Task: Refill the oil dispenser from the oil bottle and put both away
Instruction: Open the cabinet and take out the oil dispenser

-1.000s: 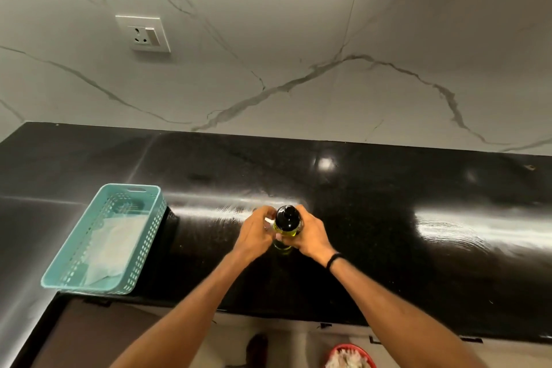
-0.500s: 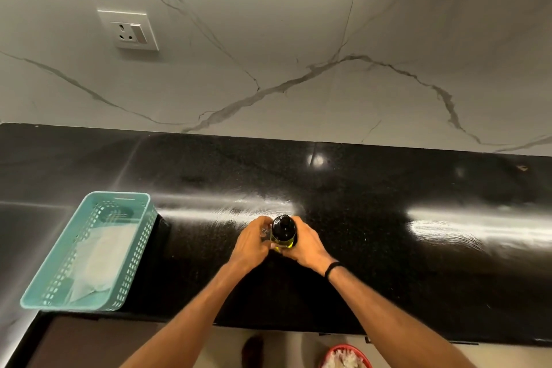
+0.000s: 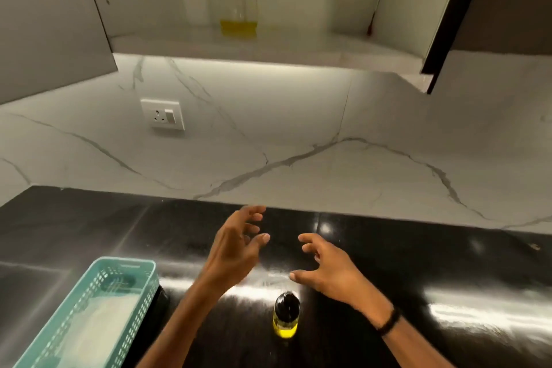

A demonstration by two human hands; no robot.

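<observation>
The oil dispenser [image 3: 286, 319], a small glass bottle of yellow oil with a black top, stands upright on the black counter [image 3: 418, 266]. Both hands hover above and behind it, touching nothing. My left hand [image 3: 237, 248] is raised with fingers spread and loosely bent. My right hand [image 3: 325, 269] is likewise spread, a black band on its wrist. The oil bottle [image 3: 238, 6], clear plastic with a little yellow oil at its bottom, stands on the shelf of the open upper cabinet [image 3: 268, 46]; it looks blurred.
A teal perforated basket [image 3: 89, 317] with a white cloth inside sits at the counter's left front. A wall socket [image 3: 163, 114] is on the marble backsplash. The cabinet's doors hang open at left [image 3: 50, 24] and right [image 3: 448, 18].
Both hands have let go of the dispenser and lifted away from it. The view has tilted upward, bringing the open cabinet and oil bottle into sight.
</observation>
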